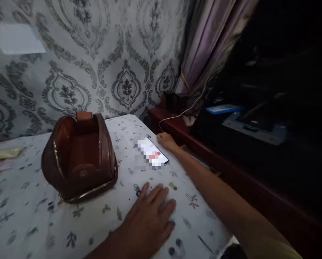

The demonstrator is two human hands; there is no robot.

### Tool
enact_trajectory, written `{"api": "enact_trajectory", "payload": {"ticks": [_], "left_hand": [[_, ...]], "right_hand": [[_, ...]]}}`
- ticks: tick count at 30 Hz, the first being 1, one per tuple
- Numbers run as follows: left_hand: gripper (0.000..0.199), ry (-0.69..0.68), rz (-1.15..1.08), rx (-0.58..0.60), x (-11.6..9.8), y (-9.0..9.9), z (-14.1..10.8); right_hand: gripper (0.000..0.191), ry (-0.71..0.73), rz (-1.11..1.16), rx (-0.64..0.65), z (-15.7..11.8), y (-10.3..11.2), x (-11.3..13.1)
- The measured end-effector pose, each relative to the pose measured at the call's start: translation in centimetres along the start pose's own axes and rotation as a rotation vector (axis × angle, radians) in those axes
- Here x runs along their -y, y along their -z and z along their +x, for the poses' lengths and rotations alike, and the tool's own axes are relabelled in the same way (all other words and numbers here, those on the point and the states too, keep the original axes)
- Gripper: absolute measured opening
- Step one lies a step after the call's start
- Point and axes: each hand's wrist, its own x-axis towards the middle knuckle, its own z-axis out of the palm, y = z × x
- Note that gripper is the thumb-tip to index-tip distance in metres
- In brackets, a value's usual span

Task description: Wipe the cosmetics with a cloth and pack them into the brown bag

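Note:
My left hand (150, 219) lies on the patterned white cloth (128, 226) with its fingers spread, holding nothing. My right hand (166, 141) reaches to the cloth's far right edge. Its fingers are curled around the end of a thin white cable (177, 116); the tip of the cable is hidden in them. Just left of that hand a phone (152, 153) lies face up with its screen lit, partly blurred. A brown leather bag (81, 158) stands unzipped to the left of the phone, with its reddish-brown inside showing.
A dark red wooden ledge (185, 133) runs along the right side, below a large dark screen-like surface. A blue-edged item (224, 109) sits there. Purple curtains (201, 43) hang by the grey patterned wall (96, 64). A yellowish packet (5, 153) lies far left.

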Motion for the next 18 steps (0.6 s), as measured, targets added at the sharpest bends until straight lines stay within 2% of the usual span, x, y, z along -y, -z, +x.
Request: {"api": "enact_trajectory", "payload": {"ticks": [3, 6, 9, 12, 15, 18], "left_hand": [[0.043, 0.009, -0.041, 0.052, -0.1, 0.4, 0.2], [0.043, 0.035, -0.075, 0.068, -0.1, 0.6, 0.2], [0.043, 0.039, -0.082, 0.072, -0.1, 0.5, 0.2], [0.043, 0.029, -0.069, 0.065, -0.1, 0.5, 0.3], [0.043, 0.029, -0.078, 0.065, -0.1, 0.6, 0.2], [0.044, 0.029, -0.100, 0.073, -0.2, 0.7, 0.2]], "right_hand": [[0.027, 0.006, 0.004, -0.106, -0.5, 0.4, 0.7], [0.035, 0.075, 0.031, -0.176, -1.8, 1.3, 1.3], [0.036, 0.181, 0.071, -0.169, -4.6, 2.2, 1.8], [0.038, 0.264, 0.110, -0.137, -8.7, 2.1, 1.6], [0.055, 0.355, 0.155, -0.174, -12.4, 1.1, 1.0], [0.074, 0.342, 0.101, -0.193, -14.2, 0.0, 0.5]]}}
